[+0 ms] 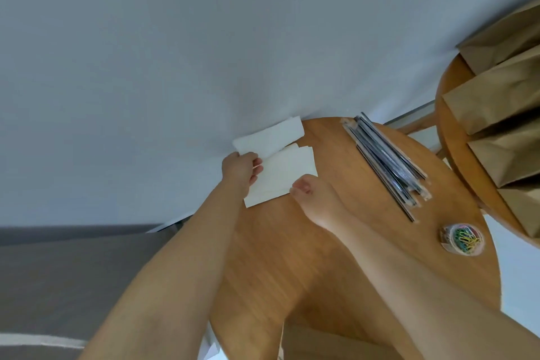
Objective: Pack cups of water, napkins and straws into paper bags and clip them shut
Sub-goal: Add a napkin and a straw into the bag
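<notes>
The left hand (239, 168) reaches to the far left edge of the round table (292, 257) and grips one white napkin (270, 137) at its near corner, fingers curled round it, lifting it off the table's edge toward the wall (204, 38). Just right of that hand, the napkin pile (285, 168) lies flat on the table. The right hand (314, 199) rests on the pile's near right corner, fingertips pressing it down; whether its fingers are straight or curled cannot be told. Further right on the table lies a bundle of wrapped straws (385, 164), running from the far edge toward the near right. Near the table's right edge stands a clear tub of coloured clips (461, 240). Beyond the table, at the far right, brown bags (496, 108) sit on a second wooden surface (447, 131).
</notes>
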A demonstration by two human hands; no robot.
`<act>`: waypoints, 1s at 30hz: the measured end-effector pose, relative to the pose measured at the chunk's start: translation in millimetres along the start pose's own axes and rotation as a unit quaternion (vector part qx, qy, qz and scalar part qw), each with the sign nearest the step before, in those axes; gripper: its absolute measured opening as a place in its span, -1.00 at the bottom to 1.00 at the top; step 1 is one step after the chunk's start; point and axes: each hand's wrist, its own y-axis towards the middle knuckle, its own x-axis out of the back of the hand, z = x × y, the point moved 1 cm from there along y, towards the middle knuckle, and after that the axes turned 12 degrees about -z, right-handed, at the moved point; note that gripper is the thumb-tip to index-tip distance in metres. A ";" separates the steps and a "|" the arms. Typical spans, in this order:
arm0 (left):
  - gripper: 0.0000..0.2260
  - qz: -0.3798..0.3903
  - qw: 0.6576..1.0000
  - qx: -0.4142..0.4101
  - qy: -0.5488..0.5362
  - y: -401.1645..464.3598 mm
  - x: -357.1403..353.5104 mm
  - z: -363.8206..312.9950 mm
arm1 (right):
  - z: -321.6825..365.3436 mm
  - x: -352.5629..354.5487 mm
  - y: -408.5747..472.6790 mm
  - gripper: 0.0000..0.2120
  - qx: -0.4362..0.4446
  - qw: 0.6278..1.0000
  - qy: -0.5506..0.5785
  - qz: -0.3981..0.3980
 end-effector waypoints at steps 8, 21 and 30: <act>-0.74 0.112 0.894 -0.375 0.217 -70.2 -0.1 65.5 | 4.2 17.0 5.5 -0.69 -0.226 0.887 0.403 0.018; -0.61 0.346 0.926 0.149 -0.028 -82.4 -48.5 97.7 | -78.9 66.8 -15.8 -0.89 -0.204 0.950 0.186 0.144; -0.84 0.272 0.956 0.101 -0.050 -75.4 -74.4 113.0 | -132.6 99.8 3.7 -0.72 -0.059 0.945 -0.247 -0.209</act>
